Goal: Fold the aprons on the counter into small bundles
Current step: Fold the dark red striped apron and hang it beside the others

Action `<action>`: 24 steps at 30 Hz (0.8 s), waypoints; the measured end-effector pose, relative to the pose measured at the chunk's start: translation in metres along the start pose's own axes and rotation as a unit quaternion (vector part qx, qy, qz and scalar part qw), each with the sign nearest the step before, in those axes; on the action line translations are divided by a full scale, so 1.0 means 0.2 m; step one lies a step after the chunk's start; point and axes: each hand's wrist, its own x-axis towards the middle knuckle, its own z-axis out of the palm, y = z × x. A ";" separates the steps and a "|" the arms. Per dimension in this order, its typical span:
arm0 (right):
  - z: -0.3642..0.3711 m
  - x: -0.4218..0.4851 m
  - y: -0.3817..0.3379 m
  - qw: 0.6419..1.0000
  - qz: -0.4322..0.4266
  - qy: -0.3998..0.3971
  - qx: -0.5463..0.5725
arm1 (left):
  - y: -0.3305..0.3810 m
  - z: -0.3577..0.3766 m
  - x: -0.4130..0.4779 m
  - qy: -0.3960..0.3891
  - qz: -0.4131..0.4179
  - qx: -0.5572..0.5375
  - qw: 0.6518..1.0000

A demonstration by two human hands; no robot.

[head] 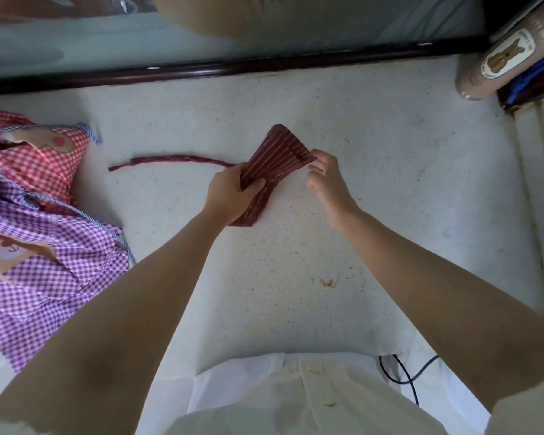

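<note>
- Item under work: a maroon striped apron (277, 164), already reduced to a narrow folded strip, sits just above mid-frame over the tabletop (296, 262). Its lower end touches the surface; the upper end appears lifted.
- Long axis of the strip: roughly 7 o'clock to 1 o'clock.
- Left hand (230, 193): fingers (255, 185) curled round the strip's middle, the thumb lying across the upper face. A firm grip.
- Right hand (327, 180): fingertips (319, 155) pinching the strip's corner at its 3 o'clock edge; the remaining fingers are loosely bent and hold nothing.
- Tie strap (170, 161): lies flat on the tabletop, emerging at the left hand and running out toward 9 o'clock. Its free end is well apart from both hands.
- Governing relation: the strap lies at 9 o'clock of the left hand, on a 9-to-3 axis. The left hand is the nearer; the right would have to cross the bundle to reach it.
- Judgement: the bundle is nearly formed. The likely remaining work is one more fold, then taking in the strap.
- Awaiting attention: a red gingham apron (41, 164) and a purple gingham apron (54, 262), both unfolded, heaped at the 9 o'clock edge.
- Noted: an orange stain (327, 281) on the tabletop at 5 o'clock of the bundle, apart from the cloth.
</note>
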 end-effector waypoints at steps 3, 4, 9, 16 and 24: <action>0.04 -0.07 -0.01 0.994 0.007 -0.103 -0.045 | 0.04 -0.03 -0.17 -0.083 -0.087 -0.310 0.943; 0.05 -0.08 -0.02 0.993 0.007 -0.111 -0.048 | 0.05 -0.02 -0.22 -0.089 -0.112 -0.361 0.922; 0.06 -0.21 -0.01 0.991 -0.020 -0.120 -0.061 | 0.07 -0.01 -0.43 -0.098 -0.202 -0.471 0.853; 0.03 -0.35 -0.05 0.986 -0.067 -0.126 -0.089 | 0.05 -0.03 -0.57 -0.015 -0.228 -0.485 0.844; 0.03 -0.42 -0.10 0.984 -0.111 -0.105 -0.091 | 0.08 -0.04 -0.68 0.032 -0.209 -0.443 0.871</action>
